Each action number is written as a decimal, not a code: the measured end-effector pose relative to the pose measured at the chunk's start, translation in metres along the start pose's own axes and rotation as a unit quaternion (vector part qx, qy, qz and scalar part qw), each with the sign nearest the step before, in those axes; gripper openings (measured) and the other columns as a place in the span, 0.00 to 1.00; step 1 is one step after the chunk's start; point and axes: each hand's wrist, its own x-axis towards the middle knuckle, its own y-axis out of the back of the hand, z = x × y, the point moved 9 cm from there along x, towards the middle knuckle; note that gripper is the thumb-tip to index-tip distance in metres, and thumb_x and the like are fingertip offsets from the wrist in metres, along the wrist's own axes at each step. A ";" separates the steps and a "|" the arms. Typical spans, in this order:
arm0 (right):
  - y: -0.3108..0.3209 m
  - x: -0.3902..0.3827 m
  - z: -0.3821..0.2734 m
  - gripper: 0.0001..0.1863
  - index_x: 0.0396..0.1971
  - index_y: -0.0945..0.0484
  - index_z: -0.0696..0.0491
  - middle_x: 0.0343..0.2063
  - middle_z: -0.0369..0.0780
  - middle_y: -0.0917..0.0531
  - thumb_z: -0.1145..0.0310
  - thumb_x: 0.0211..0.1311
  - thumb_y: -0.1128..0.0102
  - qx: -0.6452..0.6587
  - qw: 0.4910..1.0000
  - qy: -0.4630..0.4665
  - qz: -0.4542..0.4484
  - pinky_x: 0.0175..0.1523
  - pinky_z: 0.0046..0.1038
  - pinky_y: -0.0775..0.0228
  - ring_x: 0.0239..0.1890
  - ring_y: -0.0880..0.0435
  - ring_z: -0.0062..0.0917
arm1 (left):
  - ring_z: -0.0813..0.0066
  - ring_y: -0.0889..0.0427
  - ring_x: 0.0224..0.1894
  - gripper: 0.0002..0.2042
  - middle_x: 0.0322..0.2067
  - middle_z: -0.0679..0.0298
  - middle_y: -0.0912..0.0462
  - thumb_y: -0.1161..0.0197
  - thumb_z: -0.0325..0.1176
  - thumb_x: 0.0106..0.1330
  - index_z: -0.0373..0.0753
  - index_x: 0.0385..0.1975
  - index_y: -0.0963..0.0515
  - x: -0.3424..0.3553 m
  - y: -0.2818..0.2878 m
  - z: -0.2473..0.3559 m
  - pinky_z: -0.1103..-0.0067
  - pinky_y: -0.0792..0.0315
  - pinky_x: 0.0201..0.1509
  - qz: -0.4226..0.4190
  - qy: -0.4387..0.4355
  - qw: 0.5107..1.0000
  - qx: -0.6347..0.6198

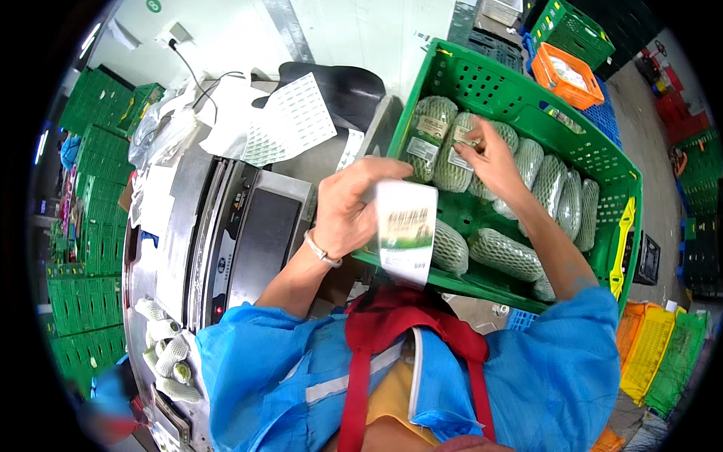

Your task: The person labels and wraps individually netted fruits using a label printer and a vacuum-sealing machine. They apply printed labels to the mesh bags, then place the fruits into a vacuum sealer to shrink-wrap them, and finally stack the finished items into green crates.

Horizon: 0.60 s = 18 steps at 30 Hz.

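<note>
My left hand (348,205) is closed on a strip of printed labels (407,235), white with a green band, hanging near the crate's front left corner and slightly blurred. Over the green crate (520,90), my right hand (491,157) has thumb and fingers apart. Its fingertips touch the label (458,151) on a pack of produce in pale foam netting (452,175). Just left of it lies another netted pack (429,124) bearing a similar label. Several more netted packs (553,181) stand in a row to the right, and others (506,252) lie along the near side.
On the bench at left are a weighing and wrapping machine (263,233), label sheets (294,120) and loose netted produce (169,350). An orange crate (566,75) sits beyond the green one. Stacked green crates (94,226) line the far left; a blurred person (113,399) is nearby.
</note>
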 end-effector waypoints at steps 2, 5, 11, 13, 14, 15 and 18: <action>-0.034 -0.037 -0.045 0.22 0.52 0.33 0.57 0.38 0.43 0.22 0.65 0.59 0.44 0.428 0.870 -0.059 -0.239 0.48 0.27 0.32 0.42 0.23 0.27 | 0.72 0.20 0.27 0.04 0.26 0.62 0.20 0.38 0.22 0.52 0.36 0.27 0.24 -0.005 -0.002 -0.021 0.81 0.28 0.31 -0.036 0.104 0.993 -0.039; -0.030 -0.071 -0.092 0.15 0.46 0.28 0.59 0.39 0.36 0.23 0.69 0.61 0.48 0.392 0.898 -0.012 -0.200 0.49 0.22 0.34 0.42 0.25 0.17 | 0.72 0.21 0.27 0.05 0.25 0.63 0.22 0.38 0.22 0.50 0.36 0.27 0.24 -0.004 -0.007 -0.028 0.81 0.29 0.31 -0.042 0.116 0.992 -0.004; -0.017 -0.085 -0.096 0.07 0.37 0.27 0.59 0.36 0.35 0.23 0.78 0.57 0.45 0.377 0.914 0.008 -0.152 0.43 0.19 0.33 0.38 0.26 0.14 | 0.82 0.30 0.22 0.07 0.19 0.68 0.28 0.34 0.26 0.51 0.37 0.22 0.28 0.014 -0.030 -0.005 0.85 0.36 0.25 -0.038 -0.001 0.999 -0.028; -0.005 -0.087 -0.094 0.06 0.35 0.26 0.59 0.34 0.35 0.23 0.78 0.57 0.46 0.316 0.941 0.019 -0.117 0.42 0.19 0.33 0.36 0.25 0.14 | 0.83 0.33 0.20 0.08 0.17 0.69 0.30 0.34 0.27 0.51 0.37 0.22 0.29 0.010 -0.033 -0.009 0.84 0.38 0.24 -0.056 0.043 0.998 0.003; 0.000 -0.088 -0.093 0.05 0.34 0.26 0.60 0.33 0.35 0.23 0.79 0.57 0.46 0.285 0.953 0.024 -0.100 0.41 0.18 0.33 0.36 0.25 0.15 | 0.84 0.34 0.20 0.09 0.16 0.69 0.31 0.33 0.27 0.50 0.37 0.22 0.29 0.007 -0.033 -0.011 0.84 0.39 0.23 -0.065 0.065 0.996 0.018; 0.014 -0.092 -0.104 0.04 0.32 0.26 0.59 0.31 0.36 0.22 0.79 0.56 0.46 0.210 0.967 0.135 -0.042 0.38 0.18 0.32 0.32 0.24 0.17 | 0.72 0.28 0.19 0.10 0.19 0.62 0.28 0.33 0.25 0.47 0.36 0.20 0.30 0.008 -0.036 -0.009 0.79 0.35 0.22 -0.076 0.089 0.992 0.042; 0.060 -0.098 -0.119 0.05 0.34 0.26 0.58 0.29 0.37 0.22 0.78 0.57 0.46 0.214 0.943 0.247 0.057 0.34 0.20 0.31 0.27 0.23 0.20 | 0.72 0.30 0.19 0.12 0.18 0.61 0.29 0.32 0.26 0.47 0.35 0.17 0.31 0.000 -0.029 -0.013 0.80 0.36 0.22 -0.106 0.120 0.984 0.083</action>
